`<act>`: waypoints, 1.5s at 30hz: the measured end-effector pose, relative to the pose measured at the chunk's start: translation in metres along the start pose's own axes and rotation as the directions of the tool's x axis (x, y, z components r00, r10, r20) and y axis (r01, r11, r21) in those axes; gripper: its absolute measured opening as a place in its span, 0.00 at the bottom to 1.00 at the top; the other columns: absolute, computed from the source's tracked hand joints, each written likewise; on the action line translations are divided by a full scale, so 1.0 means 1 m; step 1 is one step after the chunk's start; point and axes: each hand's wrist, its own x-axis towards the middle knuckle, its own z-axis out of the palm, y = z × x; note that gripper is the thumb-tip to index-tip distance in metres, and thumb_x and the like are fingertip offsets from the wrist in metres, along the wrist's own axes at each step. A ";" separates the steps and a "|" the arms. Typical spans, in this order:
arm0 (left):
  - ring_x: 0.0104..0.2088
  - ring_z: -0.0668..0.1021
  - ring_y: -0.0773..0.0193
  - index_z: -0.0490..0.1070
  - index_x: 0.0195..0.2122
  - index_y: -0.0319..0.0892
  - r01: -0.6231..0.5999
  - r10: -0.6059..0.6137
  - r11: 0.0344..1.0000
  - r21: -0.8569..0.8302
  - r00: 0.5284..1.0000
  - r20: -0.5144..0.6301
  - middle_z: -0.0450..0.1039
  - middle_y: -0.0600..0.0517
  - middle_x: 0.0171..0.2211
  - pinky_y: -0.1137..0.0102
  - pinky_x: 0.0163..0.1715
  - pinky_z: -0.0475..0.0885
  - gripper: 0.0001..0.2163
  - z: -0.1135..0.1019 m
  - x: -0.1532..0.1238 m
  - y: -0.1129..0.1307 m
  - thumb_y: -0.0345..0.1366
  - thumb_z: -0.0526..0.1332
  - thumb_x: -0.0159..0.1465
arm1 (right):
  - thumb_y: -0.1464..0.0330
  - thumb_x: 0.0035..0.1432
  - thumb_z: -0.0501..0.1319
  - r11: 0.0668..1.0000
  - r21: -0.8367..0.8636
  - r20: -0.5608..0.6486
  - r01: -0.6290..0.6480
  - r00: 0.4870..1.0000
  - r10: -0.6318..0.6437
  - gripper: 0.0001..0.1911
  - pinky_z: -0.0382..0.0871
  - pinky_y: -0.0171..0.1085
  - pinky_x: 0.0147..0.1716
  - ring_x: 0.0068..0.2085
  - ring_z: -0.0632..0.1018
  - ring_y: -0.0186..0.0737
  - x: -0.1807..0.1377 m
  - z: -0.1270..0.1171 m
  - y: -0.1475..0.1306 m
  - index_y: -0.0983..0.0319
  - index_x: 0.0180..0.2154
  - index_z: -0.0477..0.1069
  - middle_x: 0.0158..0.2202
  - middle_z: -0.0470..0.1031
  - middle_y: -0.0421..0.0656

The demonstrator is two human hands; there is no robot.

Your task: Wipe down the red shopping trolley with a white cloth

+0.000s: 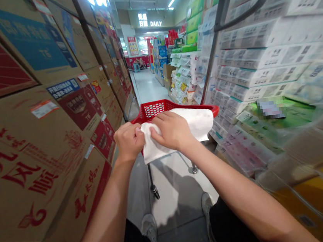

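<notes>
I stand in a shop aisle behind a red shopping cart (154, 109). Both hands hold a white cloth or bag (197, 124) over the cart's near rim. My left hand (129, 140) is closed in a fist on the cloth's left edge. My right hand (172, 130) pinches the same edge beside it, and the rest of the cloth drapes to the right over the rim. My feet in grey shoes (148, 227) show on the floor below.
Stacked cardboard boxes (36, 150) with red print wall the left side. Shelves of packaged tissue goods (260, 71) line the right. The grey floor aisle (147, 85) runs ahead toward a lit "DAILY" sign (155, 23).
</notes>
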 end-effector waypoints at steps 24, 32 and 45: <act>0.45 0.75 0.53 0.74 0.41 0.43 0.276 -0.269 0.961 0.019 0.948 -0.168 0.77 0.46 0.40 0.57 0.48 0.65 0.14 -0.022 -0.007 -0.056 0.33 0.49 0.69 | 0.57 0.72 0.43 0.992 -0.012 -0.028 -0.124 0.992 0.124 0.26 0.60 0.39 0.43 0.42 0.75 0.46 -0.046 -0.007 0.079 0.61 0.40 0.77 0.38 0.79 0.49; 0.57 0.72 0.49 0.70 0.55 0.43 0.031 -0.031 0.999 0.019 0.999 -0.011 0.74 0.42 0.54 0.53 0.59 0.60 0.17 -0.021 -0.002 0.019 0.36 0.56 0.65 | 0.43 0.67 0.46 0.548 0.790 -0.092 -0.275 0.831 0.549 0.31 0.71 0.40 0.36 0.35 0.76 0.44 -0.044 -0.002 0.073 0.60 0.34 0.73 0.31 0.77 0.44; 0.31 0.71 0.57 0.64 0.22 0.45 -0.023 0.018 0.999 0.034 0.990 0.139 0.71 0.51 0.23 0.58 0.42 0.65 0.10 -0.018 0.005 0.043 0.39 0.59 0.60 | 0.65 0.58 0.51 -0.381 0.817 0.576 -0.433 0.567 0.589 0.19 0.75 0.54 0.51 0.48 0.82 0.53 -0.066 0.018 0.181 0.64 0.44 0.76 0.43 0.83 0.52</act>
